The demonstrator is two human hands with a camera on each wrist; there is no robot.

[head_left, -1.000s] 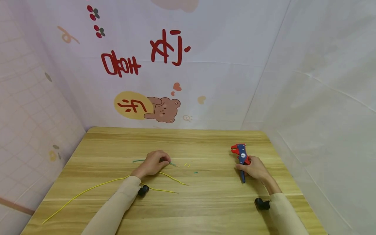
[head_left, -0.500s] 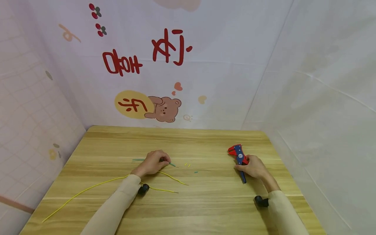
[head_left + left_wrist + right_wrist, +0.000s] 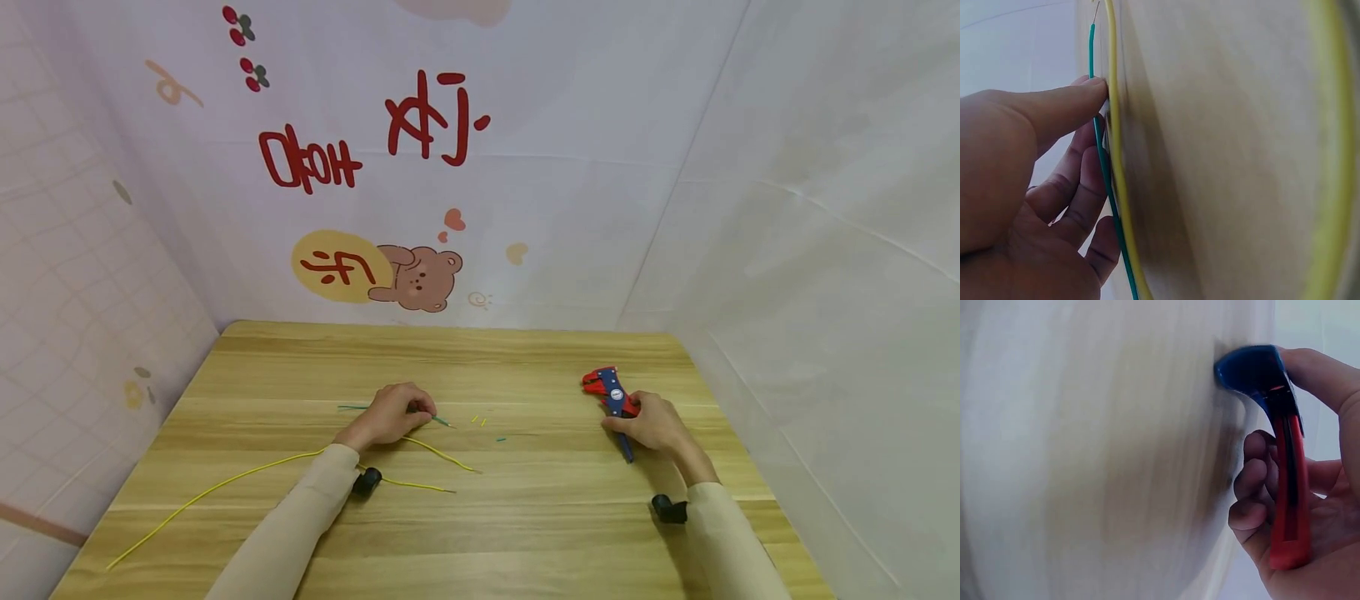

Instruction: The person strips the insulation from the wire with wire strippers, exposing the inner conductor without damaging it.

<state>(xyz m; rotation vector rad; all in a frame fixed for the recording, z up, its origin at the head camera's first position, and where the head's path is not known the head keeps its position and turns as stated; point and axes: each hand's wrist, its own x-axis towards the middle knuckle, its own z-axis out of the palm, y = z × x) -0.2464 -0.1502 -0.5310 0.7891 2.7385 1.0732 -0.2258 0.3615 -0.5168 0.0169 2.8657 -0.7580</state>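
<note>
My left hand (image 3: 388, 415) pinches a green wire (image 3: 441, 421) between thumb and fingers, low over the table. Bare metal shows at the wire's tip, and in the left wrist view the green wire (image 3: 1104, 162) runs down across the curled fingers. Yellow wires (image 3: 441, 455) lie beneath and beside this hand, their right ends stripped. On the right, my right hand (image 3: 649, 422) holds a blue and red wire stripper (image 3: 616, 395), its red head pointing up and left. From the right wrist, the stripper's red handle (image 3: 1289, 506) lies against the palm, and the thumb is on the blue part.
Small yellow insulation scraps (image 3: 483, 422) and a green scrap (image 3: 501, 439) lie between the hands. A long yellow wire (image 3: 217, 486) curves towards the table's left front. White printed cloth (image 3: 555, 208) encloses the wooden table (image 3: 525, 533) at the back and sides.
The wire stripper has tilted in my right hand, its head swinging left and its lower handle shifting slightly right. My left hand and the green wire have stayed nearly still.
</note>
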